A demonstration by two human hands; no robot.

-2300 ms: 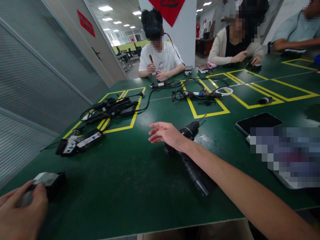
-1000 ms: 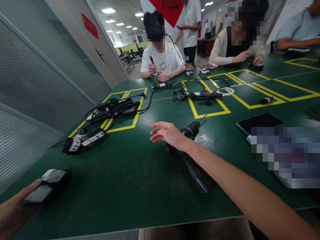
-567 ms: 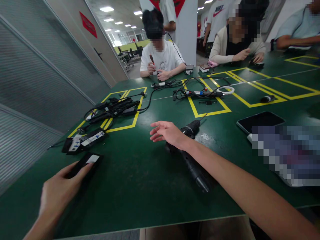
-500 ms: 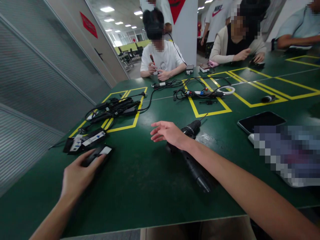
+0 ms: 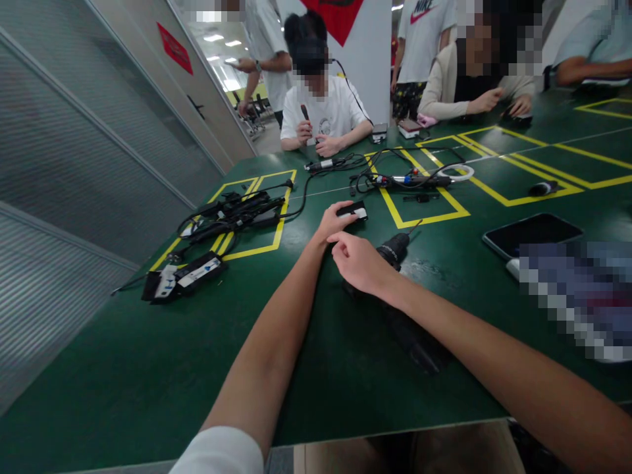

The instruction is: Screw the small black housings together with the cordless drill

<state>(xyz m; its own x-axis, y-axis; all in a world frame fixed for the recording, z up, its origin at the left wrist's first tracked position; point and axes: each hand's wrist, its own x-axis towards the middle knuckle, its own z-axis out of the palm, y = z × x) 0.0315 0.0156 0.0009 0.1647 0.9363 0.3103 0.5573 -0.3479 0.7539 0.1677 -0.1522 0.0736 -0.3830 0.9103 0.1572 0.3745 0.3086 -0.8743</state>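
Observation:
My left hand (image 5: 334, 222) is closed on a small black box with a white label (image 5: 354, 212), at or just above the table beyond my other hand. Its fingertips lie over the top of the box. My right hand (image 5: 363, 263) is over a black power drill (image 5: 395, 249), index finger stretched out and the others loosely bent, with nothing seen in it. A thin bit sticks out of the drill's chuck toward the far side. Much of the drill's body is hidden under my right hand and forearm; its dark lower end (image 5: 419, 345) shows below them.
Bundled black cables (image 5: 241, 217) and two labelled black pieces (image 5: 200, 273) lie left. Another cabled tool (image 5: 405, 180) lies beyond the drill. A phone (image 5: 533, 236) and a blurred-out item (image 5: 577, 296) are right. Across the table a person (image 5: 320, 118) holds a screwdriver-like tool.
My left hand has carried the black box from the left side to the middle, beyond the drill. My right hand's fingers have bent inward. The view has shifted slightly.

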